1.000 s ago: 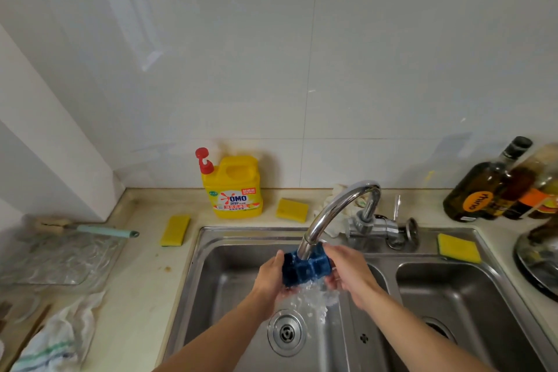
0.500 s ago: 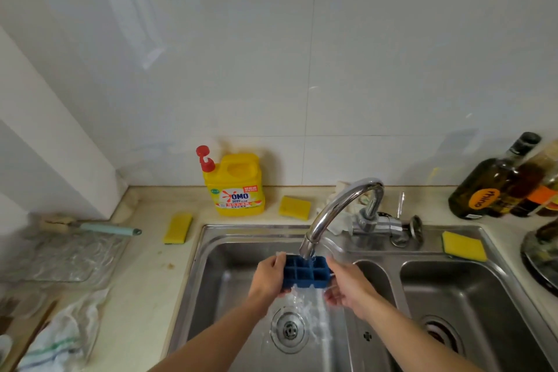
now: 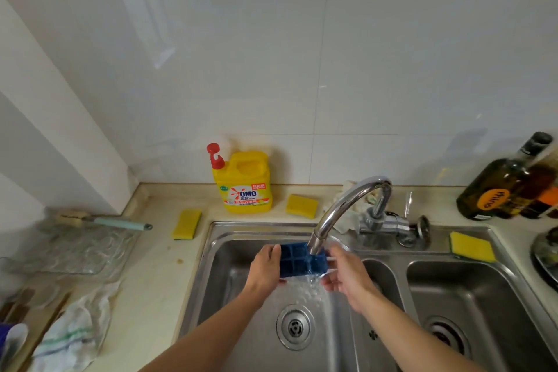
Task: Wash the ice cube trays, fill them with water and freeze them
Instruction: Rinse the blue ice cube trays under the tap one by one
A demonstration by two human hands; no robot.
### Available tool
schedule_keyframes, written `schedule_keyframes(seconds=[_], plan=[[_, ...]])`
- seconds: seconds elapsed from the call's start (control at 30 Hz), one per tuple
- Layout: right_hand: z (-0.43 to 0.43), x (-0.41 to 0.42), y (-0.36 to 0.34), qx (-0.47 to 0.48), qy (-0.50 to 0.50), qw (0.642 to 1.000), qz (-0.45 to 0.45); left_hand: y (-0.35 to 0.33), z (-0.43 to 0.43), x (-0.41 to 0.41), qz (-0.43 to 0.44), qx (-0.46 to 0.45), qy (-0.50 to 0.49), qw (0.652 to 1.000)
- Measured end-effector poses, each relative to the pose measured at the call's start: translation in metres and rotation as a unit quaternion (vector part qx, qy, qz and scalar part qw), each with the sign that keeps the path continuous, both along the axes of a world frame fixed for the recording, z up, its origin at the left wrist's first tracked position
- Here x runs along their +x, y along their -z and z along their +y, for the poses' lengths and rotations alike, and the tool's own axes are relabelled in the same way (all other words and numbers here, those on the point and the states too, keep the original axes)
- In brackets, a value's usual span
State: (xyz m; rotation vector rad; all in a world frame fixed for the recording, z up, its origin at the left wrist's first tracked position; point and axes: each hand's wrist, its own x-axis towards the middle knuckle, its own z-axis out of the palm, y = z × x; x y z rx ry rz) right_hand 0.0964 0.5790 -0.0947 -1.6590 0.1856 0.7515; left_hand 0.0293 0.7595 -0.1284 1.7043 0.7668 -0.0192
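Tilted on edge a second ago, small dark-blue plastic ice cube tray (image 3: pixel 297 263) now lies flatter, compartments up, under the spout of the curved chrome faucet (image 3: pixel 341 211). Left hand (image 3: pixel 264 269) grips its left end, fingers curled round it; right hand (image 3: pixel 347 278) pinches the right end. Tray is held above the left basin of the steel double sink (image 3: pixel 229 278), near the back edge, with water spilling off it. Yellow detergent jug (image 3: pixel 244 184) stands at the back edge of the beige table (image 3: pixel 157 266), yellow sponge (image 3: pixel 302 206) just beside.
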Motion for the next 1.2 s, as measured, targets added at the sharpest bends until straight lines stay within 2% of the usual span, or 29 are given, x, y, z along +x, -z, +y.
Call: schedule_keyframes(seconds=[0.1, 0.17, 0.27, 0.37, 0.5, 0.6, 0.7, 0.8, 0.9, 1.03, 1.2], plan=[[-0.021, 0.007, -0.006, 0.004, 0.032, 0.999, -0.017, 0.000, -0.021, 0.011, -0.004, -0.097, 0.001, 0.995], [-0.035, 0.012, -0.008, -0.007, 0.054, 0.998, -0.025, -0.002, -0.035, 0.019, -0.008, -0.131, 0.010, 0.991], [-0.051, 0.019, -0.006, -0.034, 0.077, 0.996, -0.020, -0.002, -0.051, 0.026, 0.000, -0.151, 0.053, 0.987], [-0.059, 0.018, -0.004, -0.053, 0.070, 0.995, 0.044, 0.000, -0.061, 0.026, 0.001, -0.149, 0.094, 0.984], [-0.057, 0.014, -0.001, -0.025, -0.034, 0.989, 0.139, -0.005, -0.055, 0.014, -0.017, -0.106, 0.125, 0.986], [-0.045, 0.008, 0.004, -0.020, -0.123, 0.977, 0.173, -0.006, -0.040, 0.003, -0.022, -0.066, 0.135, 0.988], [-0.031, 0.002, 0.006, 0.000, -0.155, 0.971, 0.181, -0.005, -0.024, -0.010, -0.018, -0.075, 0.133, 0.988], [-0.019, -0.006, 0.010, -0.026, -0.141, 0.980, 0.141, -0.003, -0.012, -0.019, 0.000, -0.035, 0.149, 0.988], [-0.015, -0.014, 0.019, -0.119, -0.141, 0.982, 0.038, 0.006, -0.009, -0.024, 0.050, 0.053, 0.143, 0.987], [-0.030, -0.024, 0.032, -0.256, -0.176, 0.938, -0.155, 0.020, -0.009, -0.031, 0.114, 0.103, 0.137, 0.979], [-0.062, -0.037, 0.040, -0.298, -0.165, 0.900, -0.271, 0.029, -0.019, -0.028, 0.116, 0.102, 0.182, 0.971]])
